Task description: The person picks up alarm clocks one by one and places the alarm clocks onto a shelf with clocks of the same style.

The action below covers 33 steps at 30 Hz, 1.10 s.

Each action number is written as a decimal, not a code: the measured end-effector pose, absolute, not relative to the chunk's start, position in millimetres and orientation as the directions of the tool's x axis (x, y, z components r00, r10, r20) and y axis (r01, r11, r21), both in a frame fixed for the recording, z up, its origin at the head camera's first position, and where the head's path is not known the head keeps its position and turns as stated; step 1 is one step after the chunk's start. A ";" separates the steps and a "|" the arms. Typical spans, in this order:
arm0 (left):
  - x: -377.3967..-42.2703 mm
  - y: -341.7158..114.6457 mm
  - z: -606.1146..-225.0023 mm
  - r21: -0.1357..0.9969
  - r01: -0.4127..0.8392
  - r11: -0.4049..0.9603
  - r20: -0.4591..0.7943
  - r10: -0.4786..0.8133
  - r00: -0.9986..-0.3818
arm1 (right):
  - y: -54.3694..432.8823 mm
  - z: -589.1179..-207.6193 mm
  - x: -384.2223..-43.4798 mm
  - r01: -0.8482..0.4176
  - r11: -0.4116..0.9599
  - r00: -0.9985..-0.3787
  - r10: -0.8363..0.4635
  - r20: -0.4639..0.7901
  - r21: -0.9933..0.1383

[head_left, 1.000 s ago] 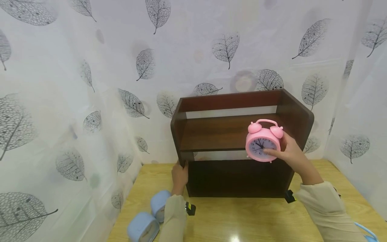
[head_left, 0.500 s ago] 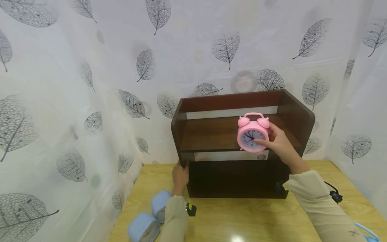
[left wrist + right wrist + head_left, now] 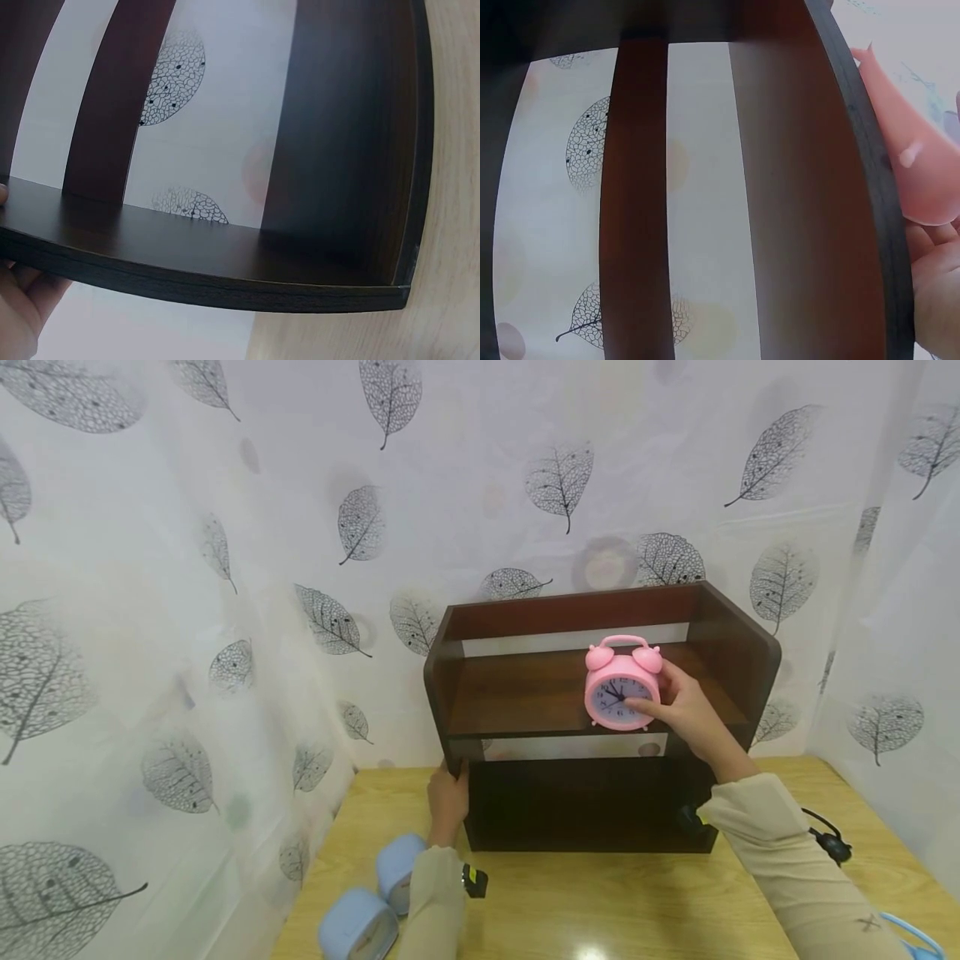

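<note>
A pink twin-bell alarm clock (image 3: 621,683) stands upright at the front edge of the middle shelf, right of centre, dial facing me. My right hand (image 3: 684,703) grips it from the right, thumb across the dial and fingers behind. In the right wrist view the clock's pink body (image 3: 919,150) shows just past the shelf board, with part of the right hand (image 3: 937,296) below it. My left hand (image 3: 447,795) grips the left side panel of the dark brown shelf unit (image 3: 525,693) low down. The left wrist view catches that left hand (image 3: 26,307) around the panel's edge.
Two light-blue rounded clocks (image 3: 358,925) (image 3: 397,870) sit on the wooden table (image 3: 555,902) beside my left forearm. A black cabled object (image 3: 831,843) lies right of the unit, and a light-blue item (image 3: 918,939) at the lower right edge. A leaf-patterned sheet (image 3: 480,510) hangs behind.
My right hand has carried the pink alarm clock leftward and slightly up, to the front edge of the middle shelf. The left hand has stayed on the side panel.
</note>
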<state>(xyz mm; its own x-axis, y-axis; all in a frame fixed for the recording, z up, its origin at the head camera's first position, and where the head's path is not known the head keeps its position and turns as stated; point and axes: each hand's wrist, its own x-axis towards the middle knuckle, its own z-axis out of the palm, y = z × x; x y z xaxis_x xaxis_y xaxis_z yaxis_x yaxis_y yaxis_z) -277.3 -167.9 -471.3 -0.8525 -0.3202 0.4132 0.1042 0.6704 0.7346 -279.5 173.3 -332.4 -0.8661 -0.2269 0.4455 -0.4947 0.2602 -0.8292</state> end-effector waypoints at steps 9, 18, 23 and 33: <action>-277.9 -168.0 -472.4 0.741 0.118 0.661 0.424 -0.324 -0.846 | 170.9 -332.8 -284.4 -0.479 0.314 -0.876 -0.229 0.424 -0.820; -278.0 -168.4 -473.0 0.726 0.137 0.674 0.445 -0.309 -0.840 | 165.6 -331.3 -286.6 -0.447 0.374 -0.894 -0.222 0.389 -0.813; -277.2 -167.9 -471.8 0.733 0.123 0.669 0.437 -0.325 -0.838 | 162.0 -328.4 -285.2 -0.433 0.418 -0.901 -0.202 0.383 -0.799; -278.6 -168.4 -471.4 0.726 0.123 0.677 0.436 -0.314 -0.843 | 160.2 -334.9 -274.6 -0.438 0.331 -0.893 -0.056 0.446 -0.836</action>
<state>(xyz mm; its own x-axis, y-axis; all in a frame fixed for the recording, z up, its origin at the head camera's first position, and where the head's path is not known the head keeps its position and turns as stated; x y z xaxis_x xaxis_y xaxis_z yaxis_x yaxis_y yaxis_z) -278.6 -168.4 -471.4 -0.8433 -0.3142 0.4360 0.1230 0.6769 0.7257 -274.6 160.2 -334.9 -0.8934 -0.0556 0.4458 -0.4377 0.3311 -0.8360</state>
